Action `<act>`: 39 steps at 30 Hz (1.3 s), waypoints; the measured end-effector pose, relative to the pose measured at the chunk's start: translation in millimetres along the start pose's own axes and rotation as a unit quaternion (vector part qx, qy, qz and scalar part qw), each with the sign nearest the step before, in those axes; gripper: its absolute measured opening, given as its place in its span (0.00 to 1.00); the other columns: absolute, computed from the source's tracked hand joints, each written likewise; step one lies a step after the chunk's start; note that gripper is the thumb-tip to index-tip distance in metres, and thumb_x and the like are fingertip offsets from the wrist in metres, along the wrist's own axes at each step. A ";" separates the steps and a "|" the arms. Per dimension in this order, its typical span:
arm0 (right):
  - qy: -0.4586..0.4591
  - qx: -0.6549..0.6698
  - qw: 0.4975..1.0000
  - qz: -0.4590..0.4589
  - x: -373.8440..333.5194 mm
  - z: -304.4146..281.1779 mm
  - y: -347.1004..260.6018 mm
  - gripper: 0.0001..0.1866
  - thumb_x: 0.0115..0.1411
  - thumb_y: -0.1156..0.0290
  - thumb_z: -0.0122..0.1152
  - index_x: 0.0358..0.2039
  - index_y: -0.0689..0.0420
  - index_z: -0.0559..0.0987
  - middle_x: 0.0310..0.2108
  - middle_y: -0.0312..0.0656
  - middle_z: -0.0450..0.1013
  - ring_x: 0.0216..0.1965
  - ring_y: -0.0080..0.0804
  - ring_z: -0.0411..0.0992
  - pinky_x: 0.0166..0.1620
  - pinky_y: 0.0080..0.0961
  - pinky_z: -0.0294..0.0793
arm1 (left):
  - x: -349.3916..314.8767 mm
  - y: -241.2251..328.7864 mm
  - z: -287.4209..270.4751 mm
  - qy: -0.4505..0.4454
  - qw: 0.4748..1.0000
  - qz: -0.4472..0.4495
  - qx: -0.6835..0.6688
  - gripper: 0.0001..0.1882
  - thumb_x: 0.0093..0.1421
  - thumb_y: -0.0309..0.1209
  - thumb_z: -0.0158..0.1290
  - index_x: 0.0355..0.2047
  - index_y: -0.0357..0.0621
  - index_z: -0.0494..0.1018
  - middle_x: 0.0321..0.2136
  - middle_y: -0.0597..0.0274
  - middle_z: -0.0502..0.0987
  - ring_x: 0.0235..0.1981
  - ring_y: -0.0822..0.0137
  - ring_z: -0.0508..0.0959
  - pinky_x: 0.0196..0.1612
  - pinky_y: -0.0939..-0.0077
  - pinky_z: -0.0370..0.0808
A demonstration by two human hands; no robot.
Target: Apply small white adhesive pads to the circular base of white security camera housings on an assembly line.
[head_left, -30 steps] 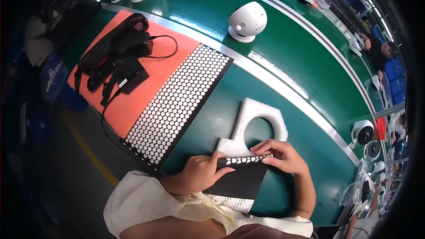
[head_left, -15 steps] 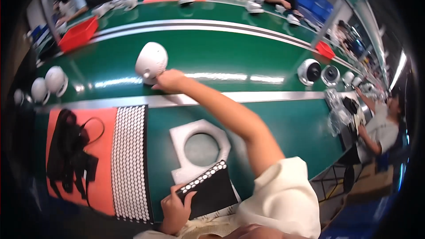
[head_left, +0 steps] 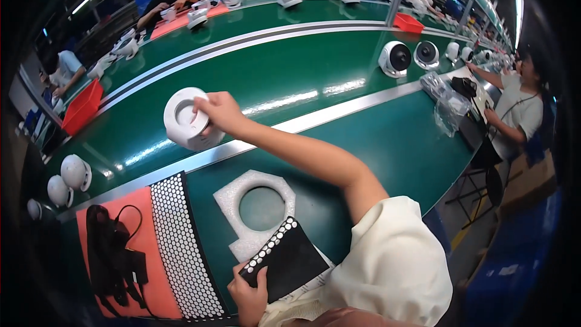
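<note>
A long green belt [head_left: 302, 66] fills the backgd., and we see a metal rail [head_left: 330, 114] along its near edge. On our side of the rail lies a darker green table [head_left: 387, 130], w/ a co-worker [head_left: 521, 112] in a pale top at far R. Next in size, we note an orange mat [head_left: 158, 272] on the table's L side, a white-dotted sheet [head_left: 187, 254] along the mat's R-hand edge. R of that sheet, apart from it, sits a pale foam block [head_left: 229, 206] w/ a big round hole.

Nr. the table's front, we have a black sheet [head_left: 287, 263], tilted, one edge lined w/ white dots; that edge is close by the foam (touching or merely overlapping in view, we can't tell). A heap of black cords [head_left: 106, 254], incl. a boxy adapter [head_left: 138, 266], lies on the mat.

Smaller yet is the white device [head_left: 181, 128], up by the rail at the belt's near side, tipped so its round, hollowed base faces up and toward us; whether it touches the belt, we can't tell. Our R hand [head_left: 223, 112] grips it by the base rim, arm stretched across the table. Our L hand [head_left: 248, 297] grasps the black sheet at its lower L corner, thumb on top.
</note>
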State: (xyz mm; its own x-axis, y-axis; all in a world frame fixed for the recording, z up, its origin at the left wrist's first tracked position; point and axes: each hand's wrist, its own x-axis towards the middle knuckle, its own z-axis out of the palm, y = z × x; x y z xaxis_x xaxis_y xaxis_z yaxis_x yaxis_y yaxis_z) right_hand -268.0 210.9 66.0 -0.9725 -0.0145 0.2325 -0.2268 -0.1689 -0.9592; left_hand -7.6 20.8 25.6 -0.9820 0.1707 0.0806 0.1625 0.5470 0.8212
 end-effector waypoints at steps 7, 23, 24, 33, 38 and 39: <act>-0.137 0.237 0.956 0.105 -138.6 -29.8 -69.2 0.17 0.59 0.61 0.41 0.36 0.65 0.68 0.33 0.47 0.70 0.30 0.31 0.73 0.29 0.20 0.77 | -6.1 -14.3 3.3 0.022 0.995 0.049 -0.079 0.14 0.46 0.29 0.53 0.30 0.33 0.66 0.21 0.51 0.72 0.23 0.55 0.74 0.27 0.70 0.69; -0.335 -0.320 0.885 0.034 -220.1 -57.7 -112.4 0.21 0.55 0.51 0.46 0.32 0.59 0.71 0.18 0.45 0.70 0.23 0.44 0.69 0.26 0.35 0.66 | -29.0 -15.3 16.4 0.082 0.936 -0.031 -0.341 0.15 0.49 0.31 0.51 0.32 0.32 0.64 0.30 0.56 0.69 0.32 0.66 0.69 0.36 0.74 0.67; -0.332 -0.334 0.882 -0.010 -229.0 -53.5 -115.9 0.20 0.52 0.55 0.52 0.35 0.59 0.67 0.23 0.45 0.70 0.26 0.44 0.69 0.29 0.33 0.67 | -34.2 -19.8 20.7 0.117 0.910 -0.075 -0.389 0.17 0.49 0.31 0.51 0.35 0.32 0.63 0.32 0.56 0.68 0.33 0.65 0.69 0.38 0.73 0.68; -0.255 -0.173 0.951 -0.034 -231.6 -39.0 -79.9 0.13 0.46 0.72 0.60 0.31 0.58 0.68 0.25 0.45 0.69 0.28 0.44 0.69 0.30 0.32 0.67 | -14.7 16.1 32.1 0.136 0.946 -0.018 -0.295 0.33 0.39 0.49 0.60 0.36 0.31 0.66 0.32 0.60 0.69 0.33 0.71 0.69 0.39 0.80 0.64; -0.251 -0.165 0.953 0.035 -226.9 -31.3 -75.5 0.05 0.48 0.73 0.59 0.27 0.58 0.73 0.22 0.43 0.71 0.20 0.34 0.68 0.22 0.24 0.65 | -19.0 9.9 22.5 0.129 0.918 -0.028 -0.374 0.11 0.43 0.25 0.60 0.26 0.33 0.72 0.23 0.63 0.73 0.24 0.76 0.70 0.30 0.85 0.66; -0.254 -0.163 0.953 0.036 -226.3 -29.2 -73.6 0.05 0.48 0.73 0.59 0.27 0.58 0.74 0.21 0.42 0.71 0.18 0.33 0.67 0.19 0.22 0.63 | -20.8 7.1 20.7 0.131 0.918 -0.022 -0.373 0.10 0.43 0.25 0.59 0.26 0.34 0.72 0.23 0.63 0.74 0.23 0.77 0.70 0.29 0.86 0.66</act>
State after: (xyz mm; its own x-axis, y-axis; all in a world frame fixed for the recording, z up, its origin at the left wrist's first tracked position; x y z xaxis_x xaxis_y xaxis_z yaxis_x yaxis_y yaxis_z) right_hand -32.8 255.4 79.3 -0.8537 -0.5036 0.1326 -0.2453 0.1643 -0.9554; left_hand 15.9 38.1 18.1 -0.9913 -0.0951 0.0907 0.1069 -0.1817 0.9775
